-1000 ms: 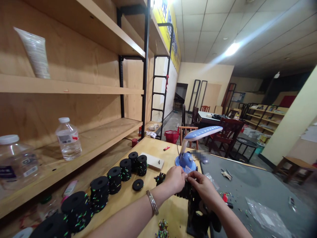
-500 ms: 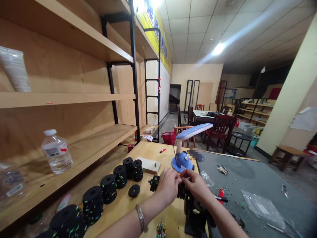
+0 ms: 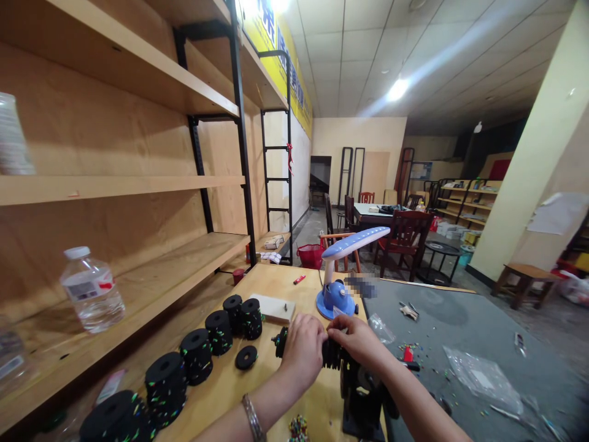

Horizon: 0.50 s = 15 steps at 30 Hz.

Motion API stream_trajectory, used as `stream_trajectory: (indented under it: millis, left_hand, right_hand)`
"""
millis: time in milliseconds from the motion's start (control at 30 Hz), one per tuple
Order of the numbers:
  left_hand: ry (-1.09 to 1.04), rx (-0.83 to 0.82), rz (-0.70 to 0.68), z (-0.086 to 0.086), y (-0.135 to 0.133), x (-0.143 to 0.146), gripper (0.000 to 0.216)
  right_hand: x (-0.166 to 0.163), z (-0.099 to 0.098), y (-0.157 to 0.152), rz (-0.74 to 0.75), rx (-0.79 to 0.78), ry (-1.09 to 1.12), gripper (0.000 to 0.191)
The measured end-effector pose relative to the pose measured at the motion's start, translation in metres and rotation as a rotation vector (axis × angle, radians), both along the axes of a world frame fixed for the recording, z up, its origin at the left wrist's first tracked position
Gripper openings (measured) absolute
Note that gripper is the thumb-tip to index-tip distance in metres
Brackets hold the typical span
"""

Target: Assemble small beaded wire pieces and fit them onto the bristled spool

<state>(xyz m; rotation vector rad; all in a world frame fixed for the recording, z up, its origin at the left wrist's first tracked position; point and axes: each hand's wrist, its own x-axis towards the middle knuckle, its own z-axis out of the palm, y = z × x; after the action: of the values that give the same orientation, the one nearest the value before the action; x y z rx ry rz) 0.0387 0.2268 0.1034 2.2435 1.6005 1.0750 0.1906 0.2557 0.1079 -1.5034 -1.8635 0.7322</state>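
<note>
My left hand (image 3: 302, 347) is closed over a black ribbed roll (image 3: 331, 354) held crosswise on a black stand (image 3: 363, 402). Its fingers curl down on the roll's far side, so their tips are mostly hidden. My right hand (image 3: 356, 337) comes in from the right, thumb and forefinger pinched together above the roll, close to the left fingers. Whatever lies in that pinch is too small to make out. A knobbed end (image 3: 278, 341) of the roll sticks out left of my left hand. Below lies a small heap of coloured bits (image 3: 298, 428).
Several black foam cylinders (image 3: 196, 355) with coloured specks line the table's left side, near a loose black ring (image 3: 246, 356). A blue desk lamp (image 3: 335, 298) stands behind my hands. On the grey mat lie plastic bags (image 3: 483, 377) and scattered bits. A water bottle (image 3: 93, 288) sits on the shelf.
The view has shifted slightly, so the surroundings sit a little further left. Both hands stay at the black roll, fingertips close together; the right hand's pinch has moved only slightly.
</note>
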Motion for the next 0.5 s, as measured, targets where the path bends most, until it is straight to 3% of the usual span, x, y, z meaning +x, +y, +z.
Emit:
stream_trajectory:
  millis: [333,500]
  left_hand:
    - [0.017,-0.019,0.009,0.003,-0.001,0.000,0.018]
    - [0.020,-0.014,0.008,0.003,-0.003,0.000,0.018]
  right_hand:
    - [-0.004,0.006,0.019,0.056,-0.259,0.069,0.006]
    - [-0.002,0.009,0.019,0.083,-0.307,0.111,0.010]
